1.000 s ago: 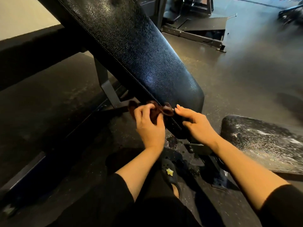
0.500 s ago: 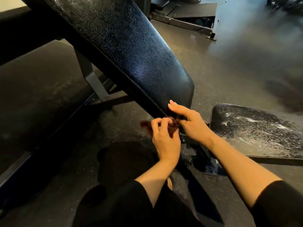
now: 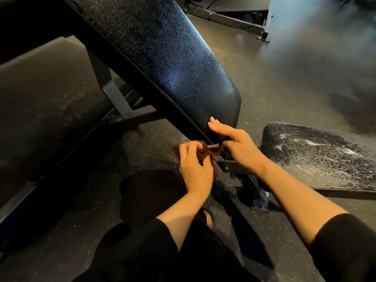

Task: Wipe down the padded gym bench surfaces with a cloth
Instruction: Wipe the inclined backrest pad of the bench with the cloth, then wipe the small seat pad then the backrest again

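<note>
The left hand [image 3: 195,169] was curled closed around a bunched reddish-brown cloth [image 3: 211,150], pressing it against the lowest corner of the inclined back pad [image 3: 162,58], right where the stitched side edge met the pad's bottom end. The right hand [image 3: 238,146] sat just beside it, its thumb and bent fingers pinching the cloth's far end while the index and middle fingers lay stretched flat on the pad's bottom corner. Both forearms were bare below black sleeves. The cloth was partly hidden between the two hands and blurred. Under the hands a dark metal frame [image 3: 234,167] joined the back pad to the seat pad [image 3: 317,155], which lay to the right, its black surface streaked with pale smears. Speckled rubber floor [image 3: 274,82] spread around the bench.
</note>
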